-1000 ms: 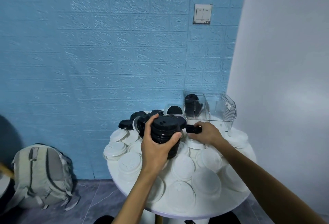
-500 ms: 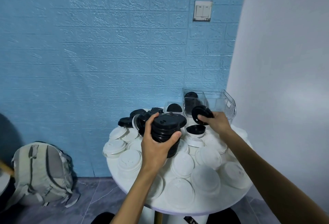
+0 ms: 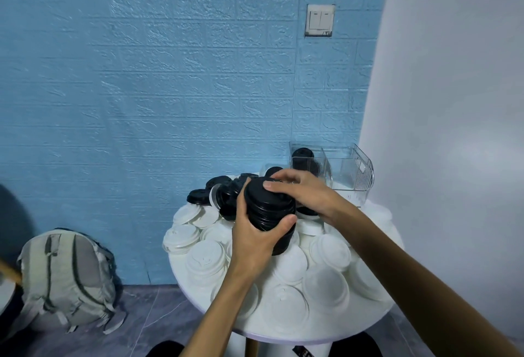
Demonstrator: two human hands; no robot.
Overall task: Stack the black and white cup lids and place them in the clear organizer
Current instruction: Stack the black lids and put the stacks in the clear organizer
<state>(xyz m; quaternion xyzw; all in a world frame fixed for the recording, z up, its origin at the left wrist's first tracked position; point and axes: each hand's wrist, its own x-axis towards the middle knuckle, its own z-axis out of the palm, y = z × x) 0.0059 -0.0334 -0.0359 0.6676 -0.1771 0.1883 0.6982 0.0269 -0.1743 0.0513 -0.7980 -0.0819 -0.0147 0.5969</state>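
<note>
My left hand (image 3: 255, 236) grips a tall stack of black lids (image 3: 269, 212) from below and the side, holding it above the round white table (image 3: 297, 331). My right hand (image 3: 304, 195) lies over the top of that stack, fingers curled on the top black lid. More loose black lids (image 3: 217, 186) lie at the table's back left. White lids (image 3: 326, 285) cover most of the tabletop. The clear organizer (image 3: 346, 170) stands at the back right, with a stack of black lids (image 3: 302, 158) in its left compartment; the right compartment looks empty.
A grey backpack (image 3: 68, 280) leans on the blue brick wall on the floor to the left. A white wall rises close behind the table on the right. A light switch (image 3: 320, 20) sits on the blue wall.
My right hand picked up a black lid near the organizer, carried it left and set it on top of the stack in my left hand. The left hand stayed nearly still.
</note>
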